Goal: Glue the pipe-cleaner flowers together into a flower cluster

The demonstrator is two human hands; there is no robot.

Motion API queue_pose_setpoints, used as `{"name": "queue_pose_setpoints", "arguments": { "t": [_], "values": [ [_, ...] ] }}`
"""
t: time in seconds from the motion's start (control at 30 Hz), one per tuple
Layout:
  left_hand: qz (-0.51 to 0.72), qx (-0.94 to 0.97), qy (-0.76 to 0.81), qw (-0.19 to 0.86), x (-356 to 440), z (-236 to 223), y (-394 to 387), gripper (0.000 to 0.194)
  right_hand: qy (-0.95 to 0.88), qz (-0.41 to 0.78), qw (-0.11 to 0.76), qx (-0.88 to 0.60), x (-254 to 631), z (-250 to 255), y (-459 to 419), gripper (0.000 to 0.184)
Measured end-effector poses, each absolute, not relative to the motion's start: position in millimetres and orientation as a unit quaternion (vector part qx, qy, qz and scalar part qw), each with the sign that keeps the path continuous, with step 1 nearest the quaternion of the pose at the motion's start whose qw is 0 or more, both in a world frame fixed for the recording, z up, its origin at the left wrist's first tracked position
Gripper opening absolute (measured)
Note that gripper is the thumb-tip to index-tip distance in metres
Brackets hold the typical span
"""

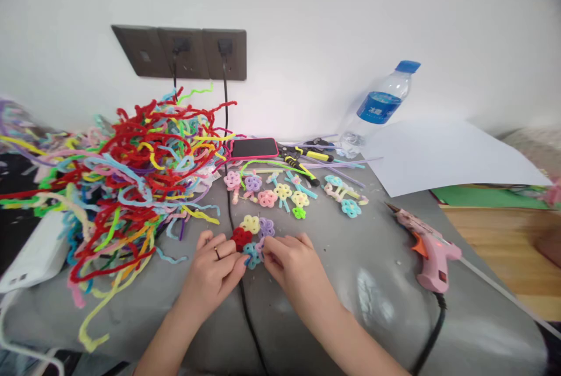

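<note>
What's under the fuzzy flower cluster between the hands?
Grey tabletop surrounds the flower cluster; a black cable meets its left edge and reappears below. The stretch between is covered by the cluster and left hand.

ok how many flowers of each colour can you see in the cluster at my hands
Yellow flower: 1
Purple flower: 1
Red flower: 1
Blue flower: 1
Pink flower, partly hidden by the right hand: 1
Total visible: 5

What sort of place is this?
Likely a craft corner, perhaps at home: the heap of fuzzy stems, the small looped flowers and the pink glue gun on a grey table suggest it.
</note>
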State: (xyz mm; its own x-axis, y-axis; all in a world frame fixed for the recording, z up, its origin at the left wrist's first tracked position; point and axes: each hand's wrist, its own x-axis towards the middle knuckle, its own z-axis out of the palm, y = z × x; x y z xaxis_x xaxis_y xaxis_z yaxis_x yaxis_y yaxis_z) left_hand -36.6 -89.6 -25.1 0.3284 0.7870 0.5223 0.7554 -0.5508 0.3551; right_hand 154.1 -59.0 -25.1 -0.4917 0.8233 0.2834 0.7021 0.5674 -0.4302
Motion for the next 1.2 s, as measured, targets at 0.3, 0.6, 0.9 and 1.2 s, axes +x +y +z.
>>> {"name": "queue_pose_setpoints", "arguments": {
  "t": [0.3,0.6,0.9,1.2],
  "values": [
    [0.337,0.813,0.473,0.03,-36,-26,-88,0.035,-0.871,0.083,0.181,-0.45,150,-19,-55,0.023],
    [0.339,0.813,0.472,0.031,-36,-27,-88,0.037,-0.878,0.059,0.146,-0.452,144,-18,-54,0.023],
    [0.347,0.809,0.473,0.032,-36,-28,-87,0.037,-0.82,0.253,0.216,-0.467,164,-8,-47,0.016],
    [0.348,0.81,0.472,0.033,-37,-29,-88,0.036,-0.747,0.358,0.267,-0.492,174,-12,-46,0.014]
  ]
}}
